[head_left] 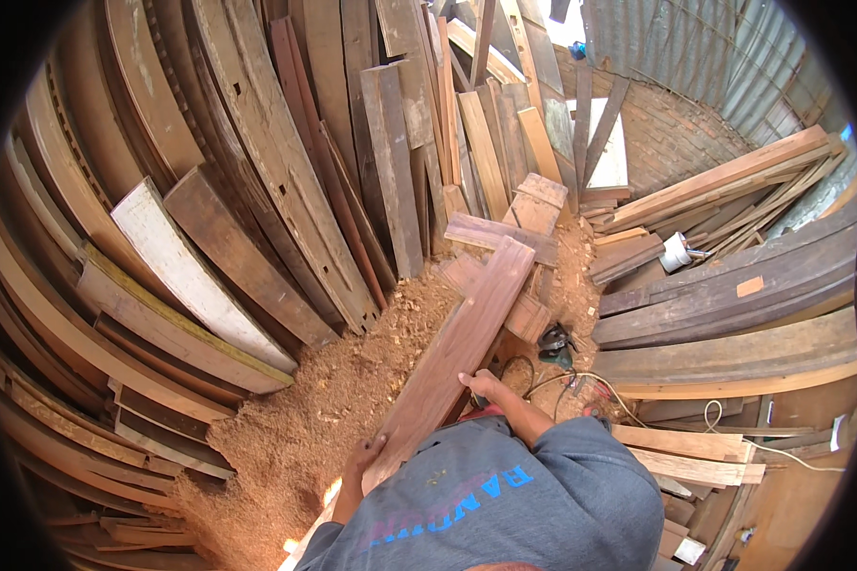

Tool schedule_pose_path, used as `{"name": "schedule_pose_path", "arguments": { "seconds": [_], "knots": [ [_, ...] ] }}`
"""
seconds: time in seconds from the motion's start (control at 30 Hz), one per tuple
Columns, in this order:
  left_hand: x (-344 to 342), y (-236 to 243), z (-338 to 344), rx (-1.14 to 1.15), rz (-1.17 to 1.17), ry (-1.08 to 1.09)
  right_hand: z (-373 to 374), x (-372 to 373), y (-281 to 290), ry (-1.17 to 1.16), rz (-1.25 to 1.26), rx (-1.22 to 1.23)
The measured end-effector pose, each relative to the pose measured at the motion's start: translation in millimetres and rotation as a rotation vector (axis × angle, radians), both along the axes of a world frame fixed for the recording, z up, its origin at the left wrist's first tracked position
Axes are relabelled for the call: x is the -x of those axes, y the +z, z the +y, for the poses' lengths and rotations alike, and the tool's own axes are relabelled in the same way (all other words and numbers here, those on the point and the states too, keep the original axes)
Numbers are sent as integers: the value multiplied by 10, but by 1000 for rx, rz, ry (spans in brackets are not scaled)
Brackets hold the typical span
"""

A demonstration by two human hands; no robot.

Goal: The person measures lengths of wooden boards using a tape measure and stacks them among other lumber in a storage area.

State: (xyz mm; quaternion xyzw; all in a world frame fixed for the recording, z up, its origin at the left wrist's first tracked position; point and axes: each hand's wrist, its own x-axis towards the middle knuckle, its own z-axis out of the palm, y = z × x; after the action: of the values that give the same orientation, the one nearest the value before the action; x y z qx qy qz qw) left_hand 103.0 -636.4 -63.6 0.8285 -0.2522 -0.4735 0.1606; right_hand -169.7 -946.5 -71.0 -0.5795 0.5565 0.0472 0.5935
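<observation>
A long reddish-brown board (455, 338) lies diagonally in front of me, its far end over crossed shorter planks (528, 309). My left hand (368, 449) grips the board's left edge low down, near my body. My right hand (476, 383) holds the right edge farther up, thumb on top and fingers mostly hidden. A dark green power tool (556, 345) with cords lies in the shavings just right of the board. My body and grey shirt hide the board's near end.
Wood shavings (286, 428) cover the floor. Many planks (229, 219) lean along the left and back. Stacked boards (733, 352) line the right, beside a white cylindrical object (674, 252) and a pale cord (712, 414). A brick wall (676, 133) and corrugated metal sheets (695, 48) stand behind.
</observation>
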Motion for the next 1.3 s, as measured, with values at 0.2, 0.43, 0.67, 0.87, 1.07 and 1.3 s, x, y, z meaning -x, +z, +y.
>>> {"name": "schedule_pose_path", "arguments": {
  "seconds": [0.2, 0.43, 0.67, 0.87, 1.07, 1.3],
  "knots": [
    [-29, -59, -5, -17, -24, 5, -51, -33, -16, 30, 24, 62],
    [24, -207, -31, 41, -105, 22, 27, 0, 198, -8, -120, 226],
    [155, 296, -166, -34, -48, -67, 127, -116, 526, -34, 200, 134],
    [100, 35, -10, 32, -51, -48, 139, -152, 632, -14, 168, 79],
    [150, 279, -182, -42, -60, -160, 83, 47, 311, 106, 80, 86],
    [155, 107, -165, -148, -141, -21, 46, 1130, -6, 440, 102, 160]
  ]
}}
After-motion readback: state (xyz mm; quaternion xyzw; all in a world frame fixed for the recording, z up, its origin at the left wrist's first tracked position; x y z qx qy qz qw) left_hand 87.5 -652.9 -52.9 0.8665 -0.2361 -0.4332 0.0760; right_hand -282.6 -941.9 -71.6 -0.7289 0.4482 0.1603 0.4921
